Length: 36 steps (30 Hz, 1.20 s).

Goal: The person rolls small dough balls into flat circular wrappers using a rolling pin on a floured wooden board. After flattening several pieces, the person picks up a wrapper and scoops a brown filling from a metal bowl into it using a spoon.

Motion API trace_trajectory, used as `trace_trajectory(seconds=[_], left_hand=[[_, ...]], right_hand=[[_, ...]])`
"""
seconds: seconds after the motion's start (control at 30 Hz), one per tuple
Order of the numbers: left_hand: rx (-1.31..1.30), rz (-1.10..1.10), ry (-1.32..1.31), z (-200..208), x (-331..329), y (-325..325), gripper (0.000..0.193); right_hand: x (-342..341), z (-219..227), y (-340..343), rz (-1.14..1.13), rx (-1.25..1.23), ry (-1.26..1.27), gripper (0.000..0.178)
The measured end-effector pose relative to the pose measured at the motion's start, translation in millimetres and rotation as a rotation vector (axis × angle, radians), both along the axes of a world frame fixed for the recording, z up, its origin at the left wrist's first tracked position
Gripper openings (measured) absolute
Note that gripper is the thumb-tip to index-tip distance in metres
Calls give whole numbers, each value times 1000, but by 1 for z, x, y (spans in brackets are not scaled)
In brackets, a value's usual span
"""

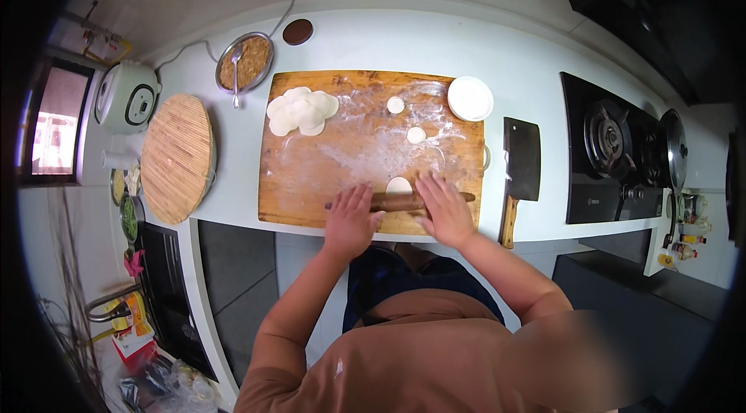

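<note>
A dark wooden rolling pin (396,202) lies across the near part of a floured wooden board (311,172). My left hand (352,215) holds the pin near its left end. Toward the other end, my right hand (446,209) bears on it with the fingers reaching forward over the wood. Under the pin, between the hands, is a round dough wrapper (399,186), its near part hidden. Two small dough pieces, a far one (395,105) and a nearer one (416,135), sit on the board. Flat wrappers (301,111) overlap in a pile at its far left.
A white bowl of flour (470,98) stands at the board's far right corner. Right of the board lies a cleaver (522,160), then a gas stove (610,149). On the left are a round slatted lid (179,158), a rice cooker (128,97) and a bowl of filling (252,62) with a spoon.
</note>
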<state>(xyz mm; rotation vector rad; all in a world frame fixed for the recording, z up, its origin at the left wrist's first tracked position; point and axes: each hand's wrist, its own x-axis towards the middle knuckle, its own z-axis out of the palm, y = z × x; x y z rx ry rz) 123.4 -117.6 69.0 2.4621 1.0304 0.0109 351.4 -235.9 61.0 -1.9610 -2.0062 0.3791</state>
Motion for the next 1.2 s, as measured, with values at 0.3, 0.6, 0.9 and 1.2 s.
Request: trace_trajectory(seconds=[0.3, 0.6, 0.9, 1.2], left_hand=[[-175, -194, -195, -12, 51, -8, 61], [94, -19, -90, -24, 0, -56, 81], [294, 219, -71, -44, 24, 17, 84], [136, -109, -37, -30, -19, -50, 86]], right_hand=[[-4, -6, -26, 2, 161, 85, 45], [40, -2, -6, 94, 135, 38, 54], [37, -11, 82, 16, 40, -123, 66], [22, -4, -34, 88, -101, -95, 79]])
